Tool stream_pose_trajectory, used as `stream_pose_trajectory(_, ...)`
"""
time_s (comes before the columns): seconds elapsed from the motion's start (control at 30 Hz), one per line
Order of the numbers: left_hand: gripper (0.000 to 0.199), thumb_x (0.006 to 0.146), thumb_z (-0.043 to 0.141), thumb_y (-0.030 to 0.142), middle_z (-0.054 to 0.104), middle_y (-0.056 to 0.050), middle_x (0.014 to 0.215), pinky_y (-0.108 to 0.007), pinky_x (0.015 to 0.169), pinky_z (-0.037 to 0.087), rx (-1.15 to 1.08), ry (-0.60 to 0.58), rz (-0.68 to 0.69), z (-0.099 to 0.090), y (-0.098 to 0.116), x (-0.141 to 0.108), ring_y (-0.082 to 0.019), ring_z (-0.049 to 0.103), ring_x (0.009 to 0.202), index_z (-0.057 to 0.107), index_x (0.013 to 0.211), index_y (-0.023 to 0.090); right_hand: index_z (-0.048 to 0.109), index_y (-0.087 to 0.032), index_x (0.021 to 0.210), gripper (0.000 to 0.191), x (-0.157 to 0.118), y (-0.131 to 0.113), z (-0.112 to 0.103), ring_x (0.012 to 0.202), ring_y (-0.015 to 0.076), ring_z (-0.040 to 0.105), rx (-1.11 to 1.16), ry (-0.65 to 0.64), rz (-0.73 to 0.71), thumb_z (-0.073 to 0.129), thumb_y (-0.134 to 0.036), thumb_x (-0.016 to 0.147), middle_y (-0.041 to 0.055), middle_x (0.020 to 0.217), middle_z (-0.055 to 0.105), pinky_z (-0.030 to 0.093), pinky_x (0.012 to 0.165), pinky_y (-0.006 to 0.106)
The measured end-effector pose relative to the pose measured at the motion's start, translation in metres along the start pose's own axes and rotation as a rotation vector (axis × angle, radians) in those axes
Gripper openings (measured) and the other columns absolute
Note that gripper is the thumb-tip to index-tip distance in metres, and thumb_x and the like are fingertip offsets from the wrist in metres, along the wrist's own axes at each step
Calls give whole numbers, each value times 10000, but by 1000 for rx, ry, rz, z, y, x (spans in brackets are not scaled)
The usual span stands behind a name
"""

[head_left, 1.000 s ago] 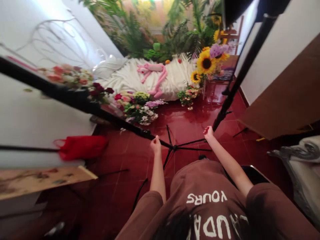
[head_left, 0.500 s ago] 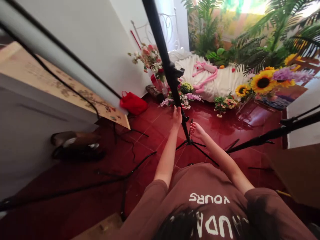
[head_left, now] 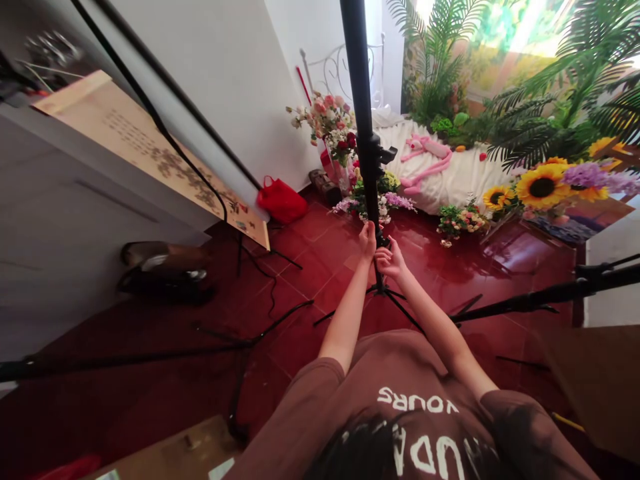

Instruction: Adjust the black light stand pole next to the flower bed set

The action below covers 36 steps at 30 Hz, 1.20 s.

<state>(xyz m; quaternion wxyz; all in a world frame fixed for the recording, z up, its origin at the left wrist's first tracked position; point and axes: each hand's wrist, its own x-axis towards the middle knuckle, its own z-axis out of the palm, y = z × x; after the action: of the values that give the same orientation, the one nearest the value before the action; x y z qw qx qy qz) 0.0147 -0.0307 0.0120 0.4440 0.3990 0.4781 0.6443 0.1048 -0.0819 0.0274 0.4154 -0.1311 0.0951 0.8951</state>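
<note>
A black light stand [head_left: 363,80] rises in front of me, nearly upright, with its legs [head_left: 395,303] spread on the floor. My left hand [head_left: 368,241] is wrapped round the pole just above its lower clamp. Close beside it, my right hand [head_left: 392,260] is closed at that lower clamp [head_left: 383,240], fingers against the pole. Part of the clamp is hidden by my fingers. Higher up sits another clamp with a knob [head_left: 383,155], which neither hand touches.
More black stands lie or lean to the left [head_left: 150,352] and right [head_left: 540,297]. A red bag [head_left: 281,201], a scroll panel [head_left: 155,150] and a brown-black bundle [head_left: 167,270] are at left. Ahead are flowers [head_left: 330,120], a white-draped bed [head_left: 465,177] and sunflowers [head_left: 543,187].
My right hand has moved left and in to the pole at the lower clamp. My left hand stays on the pole. The view has shifted, and the stand looks more upright.
</note>
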Motion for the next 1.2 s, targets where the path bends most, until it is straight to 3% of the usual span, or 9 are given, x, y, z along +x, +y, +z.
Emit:
stream_pose_trajectory(0.23, 589, 742, 551, 753, 623, -31, 700, -251, 601, 409, -35, 27, 17, 0, -2, 3, -116, 539, 609, 646, 740, 172, 162, -236, 573, 481, 18, 3, 4, 378, 41, 205, -69, 58, -231, 499, -250, 916, -114, 420, 222, 206, 345, 135)
stream_pose_trajectory(0.33, 593, 746, 548, 749, 631, -35, 702, -247, 595, 409, -18, 35, 43, -1, -4, 3, -117, 540, 607, 669, 743, 169, 204, -231, 564, 417, 24, 5, 2, 382, 49, 140, -439, 205, -386, 535, -172, 810, -125, 420, 175, 169, 364, 167)
stream_pose_trajectory(0.47, 574, 762, 549, 730, 625, -26, 689, -232, 564, 396, -39, 36, 31, -1, -3, 0, -104, 516, 576, 675, 766, 171, 264, -217, 550, 383, 11, -11, -1, 458, 47, 213, -1211, 328, -693, 633, -176, 644, -118, 464, 247, 189, 444, 187)
stream_pose_trajectory(0.6, 569, 761, 555, 731, 586, -10, 635, -231, 542, 388, -71, 45, 48, 2, -2, -1, -98, 497, 548, 666, 748, 173, 420, -200, 595, 285, -5, -44, 31, 530, 61, 332, -1732, 251, -842, 704, -221, 597, -95, 531, 388, 276, 500, 190)
stream_pose_trajectory(0.7, 570, 773, 543, 730, 587, -13, 643, -240, 547, 392, -105, 26, 35, 3, -5, 0, -99, 501, 545, 671, 758, 175, 546, -215, 916, 371, -4, -56, 86, 679, 100, 511, -1736, 67, -1073, 760, -351, 646, -32, 786, 568, 436, 597, 213)
stream_pose_trajectory(0.8, 552, 797, 527, 714, 582, -12, 653, -242, 548, 377, -84, 22, 47, 2, -9, 2, -95, 489, 543, 668, 760, 181, 541, -229, 1130, 494, 7, -49, 148, 964, 154, 593, -1801, -63, -1268, 709, -494, 749, 39, 1056, 604, 513, 790, 283)
stream_pose_trajectory(0.93, 540, 809, 517, 704, 565, -6, 640, -242, 553, 374, -47, 25, 85, 1, -11, 4, -96, 484, 548, 659, 746, 187, 606, -175, 1023, 480, 24, -27, 199, 917, 176, 631, -1860, -49, -1262, 606, -605, 810, 29, 908, 630, 518, 841, 337)
stream_pose_trajectory(1.07, 526, 789, 548, 704, 587, -9, 673, -236, 554, 399, -88, -17, 40, -2, -7, 2, -92, 515, 565, 661, 771, 190, 615, -161, 847, 459, 34, -22, 205, 795, 166, 626, -1832, 61, -1254, 589, -618, 806, 2, 714, 590, 513, 765, 317)
stream_pose_trajectory(1.2, 542, 824, 495, 708, 618, -29, 709, -250, 580, 454, -202, -74, -11, -3, 0, 2, -120, 591, 638, 657, 793, 191, 587, -173, 770, 403, 44, -27, 166, 697, 145, 583, -1761, 128, -1248, 665, -567, 738, -12, 659, 571, 505, 679, 293)
